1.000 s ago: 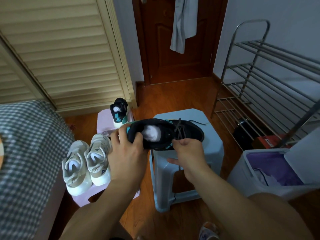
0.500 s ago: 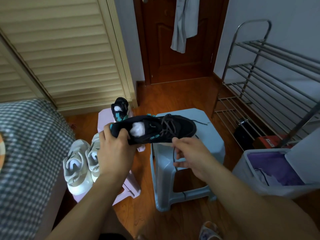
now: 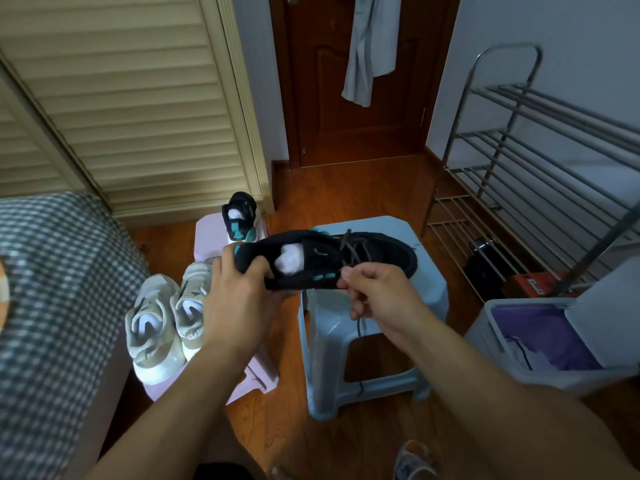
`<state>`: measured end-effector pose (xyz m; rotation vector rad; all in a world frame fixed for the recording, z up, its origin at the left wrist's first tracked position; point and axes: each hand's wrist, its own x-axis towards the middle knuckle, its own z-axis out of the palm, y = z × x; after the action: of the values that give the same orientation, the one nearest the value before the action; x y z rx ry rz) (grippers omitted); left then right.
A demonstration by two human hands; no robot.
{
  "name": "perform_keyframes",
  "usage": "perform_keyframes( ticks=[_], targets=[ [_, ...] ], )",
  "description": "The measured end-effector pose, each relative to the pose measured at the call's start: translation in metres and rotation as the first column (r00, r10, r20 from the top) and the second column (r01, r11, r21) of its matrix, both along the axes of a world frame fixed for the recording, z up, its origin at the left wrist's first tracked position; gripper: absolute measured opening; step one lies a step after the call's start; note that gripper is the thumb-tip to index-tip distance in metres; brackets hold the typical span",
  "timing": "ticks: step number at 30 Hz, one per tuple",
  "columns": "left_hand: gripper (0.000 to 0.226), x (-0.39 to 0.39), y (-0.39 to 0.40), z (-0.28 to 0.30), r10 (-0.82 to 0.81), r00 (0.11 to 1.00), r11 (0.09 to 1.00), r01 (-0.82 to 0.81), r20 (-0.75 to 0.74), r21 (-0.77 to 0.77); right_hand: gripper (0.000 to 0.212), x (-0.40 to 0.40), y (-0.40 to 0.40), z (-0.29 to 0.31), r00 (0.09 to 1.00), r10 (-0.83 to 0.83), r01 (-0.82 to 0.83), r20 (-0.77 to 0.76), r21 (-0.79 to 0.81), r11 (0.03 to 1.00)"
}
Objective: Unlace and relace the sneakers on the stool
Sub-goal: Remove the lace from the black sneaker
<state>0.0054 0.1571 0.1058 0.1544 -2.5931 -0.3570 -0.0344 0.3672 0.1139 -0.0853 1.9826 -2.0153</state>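
Observation:
A black sneaker [image 3: 381, 254] with teal accents and white paper stuffing is held in the air over the near-left edge of the light blue stool [image 3: 429, 289]. My left hand [image 3: 239, 296] grips its heel end, thumb on the collar. My right hand [image 3: 377, 292] pinches a dark lace [image 3: 360, 323] at the shoe's side, and the lace hangs down below the hand. The laces over the tongue are loose. The matching black sneaker [image 3: 240, 218] stands on the pink stool [image 3: 207, 237] behind.
A pair of beige-white sneakers [image 3: 162, 320] sits on a nearer pink stool to the left. A checked bed cover [image 3: 52, 289] fills the left. A steel shoe rack [image 3: 536, 168] and a lidded bin [image 3: 540, 341] stand on the right. A brown door [image 3: 329, 98] lies ahead.
The black sneaker was lifted off the blue stool and drawn left toward me. My right hand shifted from under the shoe to pinching the lace and pulling it down.

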Motion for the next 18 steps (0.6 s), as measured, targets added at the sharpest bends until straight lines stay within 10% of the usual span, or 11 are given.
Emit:
perform_keyframes(
  ticks=[5, 8, 12, 18],
  targets=[
    [0.042, 0.004, -0.005, -0.002, -0.003, 0.999, 0.993, 0.008, 0.047, -0.122, 0.034, -0.009, 0.006, 0.006, 0.978, 0.209, -0.19, 0.014, 0.478, 0.858],
    [0.04, 0.004, 0.002, -0.001, 0.022, 0.999, 0.983, -0.016, 0.033, -0.182, 0.038, -0.011, 0.007, 0.003, 0.973, 0.105, 0.078, -0.208, 0.715, 0.695],
    [0.043, 0.005, 0.011, 0.001, 0.089, 0.994, 0.993, -0.094, -0.07, -0.075, 0.003, 0.006, -0.012, -0.009, 0.979, -0.204, 0.206, -0.027, 0.117, 0.972],
    [0.037, 0.005, 0.026, 0.002, 0.062, 0.99, 0.997, -0.068, -0.123, -0.046, 0.006, 0.01, -0.024, -0.013, 0.95, -0.29, 0.312, 0.119, -0.266, 0.912]
  ],
)
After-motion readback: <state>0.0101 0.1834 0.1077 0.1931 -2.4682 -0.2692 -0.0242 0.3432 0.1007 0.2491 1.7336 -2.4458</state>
